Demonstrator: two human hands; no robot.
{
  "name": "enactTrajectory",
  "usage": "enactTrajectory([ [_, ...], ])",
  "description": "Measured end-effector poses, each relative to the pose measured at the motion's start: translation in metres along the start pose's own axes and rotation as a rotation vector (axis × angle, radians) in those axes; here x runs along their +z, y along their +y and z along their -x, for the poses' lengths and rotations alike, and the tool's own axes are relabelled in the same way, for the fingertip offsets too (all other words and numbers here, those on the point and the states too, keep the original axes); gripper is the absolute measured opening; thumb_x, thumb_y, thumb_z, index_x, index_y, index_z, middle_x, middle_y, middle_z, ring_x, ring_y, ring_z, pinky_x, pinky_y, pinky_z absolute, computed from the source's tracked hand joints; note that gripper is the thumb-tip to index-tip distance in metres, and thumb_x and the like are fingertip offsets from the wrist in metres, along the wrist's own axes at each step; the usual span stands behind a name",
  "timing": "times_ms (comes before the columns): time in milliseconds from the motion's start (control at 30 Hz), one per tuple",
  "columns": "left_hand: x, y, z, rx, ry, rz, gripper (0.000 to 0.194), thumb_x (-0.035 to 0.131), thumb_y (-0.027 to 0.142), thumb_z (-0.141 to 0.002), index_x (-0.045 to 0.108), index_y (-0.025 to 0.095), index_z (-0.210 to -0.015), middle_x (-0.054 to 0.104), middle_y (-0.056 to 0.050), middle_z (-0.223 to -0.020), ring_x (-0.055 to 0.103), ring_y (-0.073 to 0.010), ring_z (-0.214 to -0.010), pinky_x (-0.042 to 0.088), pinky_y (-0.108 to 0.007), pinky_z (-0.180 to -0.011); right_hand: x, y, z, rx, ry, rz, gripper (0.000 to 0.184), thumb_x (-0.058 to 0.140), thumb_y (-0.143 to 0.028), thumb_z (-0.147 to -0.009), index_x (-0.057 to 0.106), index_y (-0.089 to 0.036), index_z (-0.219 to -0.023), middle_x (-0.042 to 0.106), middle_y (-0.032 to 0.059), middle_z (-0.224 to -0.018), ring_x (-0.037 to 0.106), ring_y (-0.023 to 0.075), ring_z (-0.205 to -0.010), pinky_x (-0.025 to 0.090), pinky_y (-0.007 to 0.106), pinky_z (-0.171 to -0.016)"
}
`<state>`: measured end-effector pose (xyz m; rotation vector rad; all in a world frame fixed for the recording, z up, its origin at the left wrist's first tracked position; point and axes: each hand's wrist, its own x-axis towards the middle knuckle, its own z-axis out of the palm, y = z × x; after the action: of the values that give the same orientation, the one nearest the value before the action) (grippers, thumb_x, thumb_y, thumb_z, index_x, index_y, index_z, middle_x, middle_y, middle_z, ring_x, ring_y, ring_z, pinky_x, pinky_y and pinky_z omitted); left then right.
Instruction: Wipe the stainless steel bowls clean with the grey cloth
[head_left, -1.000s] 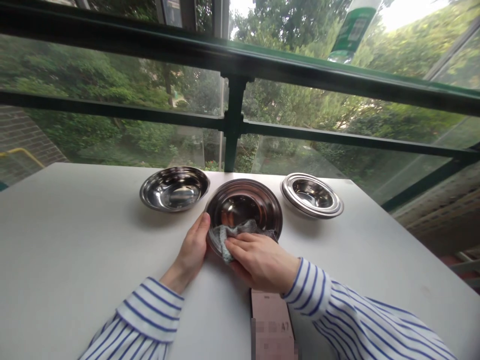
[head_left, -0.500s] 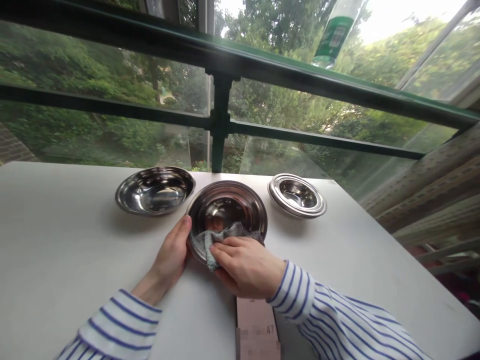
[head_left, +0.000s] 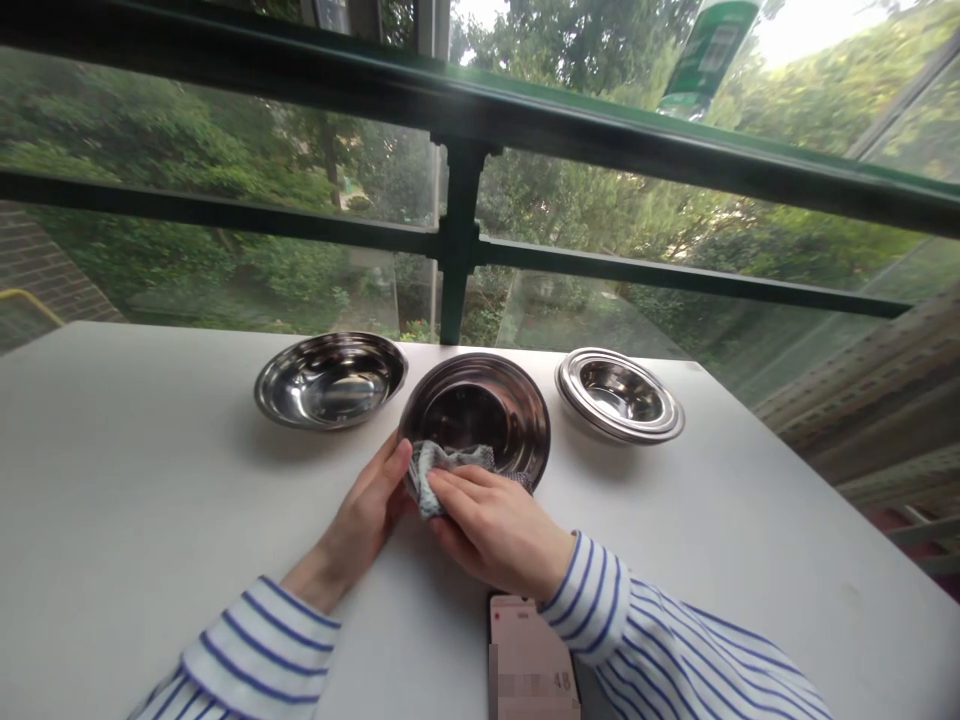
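Note:
A shiny steel bowl (head_left: 517, 400) is tilted toward me above the middle of the white table. My left hand (head_left: 364, 520) grips its lower left rim, thumb at the edge and the other fingers partly hidden behind the bowl. Pinched in my right hand (head_left: 499, 525) is a grey-and-white cloth (head_left: 450, 460), pressed against the bowl's near rim and inner wall. To the left rests a wider steel bowl (head_left: 334, 385). On the right sits a stack of steel bowls (head_left: 619, 395), a smaller one uppermost.
A phone (head_left: 532, 650) with a lit screen lies on the white table (head_left: 165, 500), partly under my right sleeve. Behind the table runs a green railing (head_left: 457, 220) before windows. A bottle with a green label (head_left: 709, 60) stands on the rail. Curtains (head_left: 907, 400) hang at the right.
The cloth and my right hand have shifted slightly along the bowl's near rim, closer to my left thumb. The bowl's tilt differs a little. My view has turned slightly left.

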<state>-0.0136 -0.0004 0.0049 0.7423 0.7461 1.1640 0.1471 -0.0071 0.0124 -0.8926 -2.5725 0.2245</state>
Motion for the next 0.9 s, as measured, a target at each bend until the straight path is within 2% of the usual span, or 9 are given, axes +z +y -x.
enactTrajectory([
  [133, -0.0010, 0.0019, 0.0017, -0.037, -0.004, 0.056, 0.044, 0.051, 0.040, -0.083, 0.054, 0.022, -0.123, 0.068, -0.006, -0.106, 0.060, -0.0249, -0.102, 0.047, -0.035, -0.086, 0.0048, -0.0030, -0.0020, 0.039, 0.079, -0.048, 0.037, 0.039, -0.025, -0.089, 0.045, -0.012, -0.123, 0.061, 0.0117, -0.116, 0.055, 0.0210, -0.103, 0.046, 0.035, -0.090],
  [333, 0.0013, 0.0041, 0.0013, -0.003, 0.028, 0.047, 0.048, 0.053, 0.031, -0.084, 0.044, 0.024, -0.130, 0.065, -0.005, -0.112, 0.057, -0.0243, -0.108, 0.047, -0.036, -0.086, 0.0027, -0.0044, -0.0010, 0.074, 0.148, -0.191, 0.039, 0.041, -0.022, -0.089, 0.041, -0.013, -0.127, 0.061, 0.0093, -0.115, 0.053, 0.0192, -0.105, 0.044, 0.033, -0.093],
  [567, -0.0007, -0.0027, 0.0026, 0.011, -0.072, 0.007, 0.044, 0.048, 0.040, -0.086, 0.048, 0.025, -0.128, 0.063, -0.005, -0.118, 0.052, -0.0236, -0.116, 0.041, -0.035, -0.095, 0.0045, -0.0060, -0.0026, 0.067, 0.193, -0.237, 0.041, 0.041, -0.025, -0.090, 0.039, -0.014, -0.129, 0.059, 0.0113, -0.117, 0.053, 0.0213, -0.107, 0.045, 0.036, -0.092],
  [700, 0.0009, -0.0025, 0.0021, 0.011, -0.063, 0.021, 0.045, 0.045, 0.044, -0.086, 0.052, 0.021, -0.125, 0.065, -0.007, -0.114, 0.053, -0.0238, -0.114, 0.039, -0.036, -0.097, 0.0043, -0.0063, -0.0033, 0.060, 0.159, -0.220, 0.043, 0.041, -0.025, -0.090, 0.037, -0.013, -0.131, 0.056, 0.0126, -0.122, 0.050, 0.0217, -0.111, 0.043, 0.037, -0.096],
  [900, 0.0035, 0.0003, -0.0002, -0.011, 0.033, 0.021, 0.045, 0.051, 0.046, -0.082, 0.060, 0.017, -0.115, 0.069, -0.009, -0.106, 0.058, -0.0264, -0.108, 0.041, -0.039, -0.096, -0.0001, -0.0050, -0.0027, 0.013, -0.006, -0.104, 0.041, 0.040, -0.026, -0.089, 0.042, -0.011, -0.127, 0.053, 0.0133, -0.127, 0.047, 0.0212, -0.116, 0.040, 0.036, -0.098],
])
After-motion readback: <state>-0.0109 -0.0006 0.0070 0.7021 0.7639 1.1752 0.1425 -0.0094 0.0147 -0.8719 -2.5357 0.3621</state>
